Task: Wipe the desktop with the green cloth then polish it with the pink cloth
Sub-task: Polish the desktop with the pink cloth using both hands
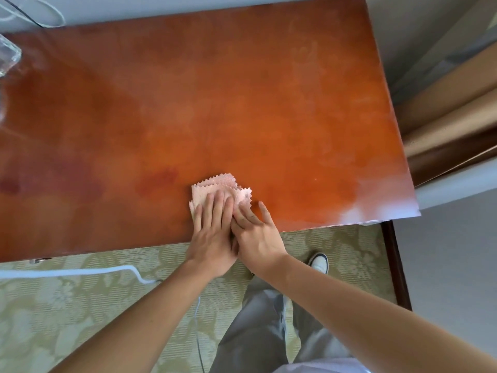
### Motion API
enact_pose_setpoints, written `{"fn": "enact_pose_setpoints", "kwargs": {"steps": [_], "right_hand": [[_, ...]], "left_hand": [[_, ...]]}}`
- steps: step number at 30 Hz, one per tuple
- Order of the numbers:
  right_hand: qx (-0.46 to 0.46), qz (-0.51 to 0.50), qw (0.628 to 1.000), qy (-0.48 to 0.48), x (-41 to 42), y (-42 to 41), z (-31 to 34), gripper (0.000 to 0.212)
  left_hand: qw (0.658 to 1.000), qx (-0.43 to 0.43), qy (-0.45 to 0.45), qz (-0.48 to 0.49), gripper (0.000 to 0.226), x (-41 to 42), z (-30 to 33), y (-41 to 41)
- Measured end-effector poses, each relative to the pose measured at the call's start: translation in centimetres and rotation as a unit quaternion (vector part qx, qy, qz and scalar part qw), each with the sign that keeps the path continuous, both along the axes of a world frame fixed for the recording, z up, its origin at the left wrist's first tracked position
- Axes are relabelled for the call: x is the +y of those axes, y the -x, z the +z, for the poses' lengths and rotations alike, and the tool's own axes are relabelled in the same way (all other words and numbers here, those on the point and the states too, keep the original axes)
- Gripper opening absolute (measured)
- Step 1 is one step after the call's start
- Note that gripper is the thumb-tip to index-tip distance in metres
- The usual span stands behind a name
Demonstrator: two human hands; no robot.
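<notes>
One pink cloth (pixel 219 191), folded, with zigzag-cut edges, lies on the reddish-brown bench (pixel 188 103) near its front edge, at about 6 o'clock on the top. Two hands are on it. The left hand (pixel 215 238) lies flat with four straight fingers pressing the cloth; its grip is not closed round anything. The right hand (pixel 255 230) sits just beside it at 3 o'clock, overlapping it, fingertips on the cloth's right corner and fingers straight, gripping nothing. One clear glass object (pixel 8 56) shows at the bench's 9 o'clock edge, mostly cut off. One white cable (pixel 80 271) runs over the patterned carpet (pixel 67 305). One white shoe (pixel 320 262) shows at 5 o'clock. No writing can be read anywhere.
</notes>
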State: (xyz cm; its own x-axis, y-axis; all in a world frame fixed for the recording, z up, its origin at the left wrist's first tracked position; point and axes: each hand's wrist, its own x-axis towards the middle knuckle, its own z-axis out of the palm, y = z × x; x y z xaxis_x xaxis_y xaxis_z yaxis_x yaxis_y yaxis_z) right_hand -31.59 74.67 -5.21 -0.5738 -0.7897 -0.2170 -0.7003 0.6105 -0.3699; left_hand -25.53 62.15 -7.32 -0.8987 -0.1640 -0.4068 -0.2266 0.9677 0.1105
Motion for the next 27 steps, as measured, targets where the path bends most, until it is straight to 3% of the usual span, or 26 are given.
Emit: {"fn": "enact_pose_setpoints", "kwargs": {"steps": [10, 17, 27], "right_hand": [[0.063, -0.056, 0.994, 0.065, 2.6, 0.9, -0.3, 0.053], [0.094, -0.082, 0.991, 0.051, 6.4, 2.9, -0.7, 0.051], [0.099, -0.149, 0.983, 0.032, 13.5, 5.4, -0.9, 0.053]], "left_hand": [[1.000, -0.021, -0.010, 0.014, 0.077, 2.2, 0.3, 1.7], [1.000, -0.015, -0.005, -0.006, 0.087, 6.1, 0.1, 4.7], [0.997, -0.009, -0.046, -0.065, 0.081, 12.7, 0.0, 8.6]]}}
